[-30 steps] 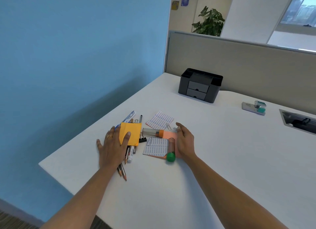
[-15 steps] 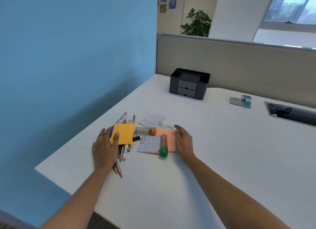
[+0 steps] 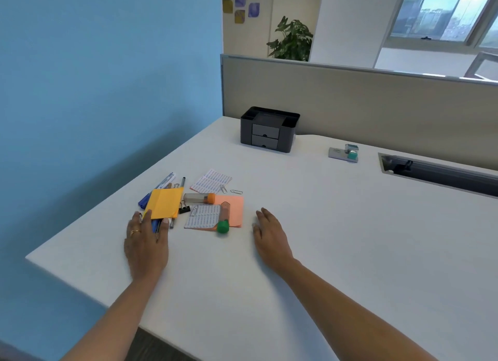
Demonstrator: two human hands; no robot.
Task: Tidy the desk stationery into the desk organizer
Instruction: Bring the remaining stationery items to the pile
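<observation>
Seen from my remote station, the black desk organizer (image 3: 269, 129) stands at the far edge of the white desk (image 3: 336, 226). The loose stationery lies well in front of the organizer: a yellow note pad (image 3: 164, 203) over pens (image 3: 159, 187), an orange pad (image 3: 234, 208), a green-capped tube (image 3: 223, 224) and paper clips (image 3: 236, 191). My left hand (image 3: 147, 245) lies flat, fingers straight, on the pens and grips nothing. My right hand (image 3: 270, 238) rests open on the desk, farther still from the organizer, holding nothing.
</observation>
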